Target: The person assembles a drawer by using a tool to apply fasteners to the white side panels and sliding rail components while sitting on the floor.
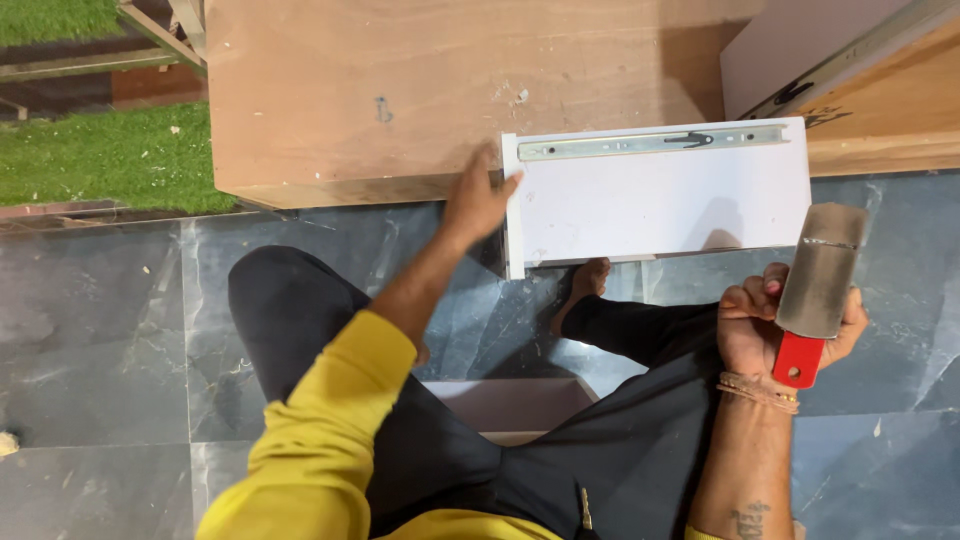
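Note:
A white drawer side panel (650, 205) with a metal slide rail (650, 142) along its top edge lies partly on a brown plywood board (400, 90). My left hand (478, 200) rests on the panel's left end, fingers spread over its edge. My right hand (775, 325) grips a hammer (818, 285) with a red handle and a broad grey metal head, held just below the panel's lower right corner. A bare foot (585, 285) sits under the panel's lower edge.
Dark grey marble floor tiles (110, 340) lie all around my crossed legs. Green artificial turf (90, 160) runs along the upper left. More wooden boards and another rail (850, 70) stand at the upper right. A pale panel piece (515, 405) lies between my legs.

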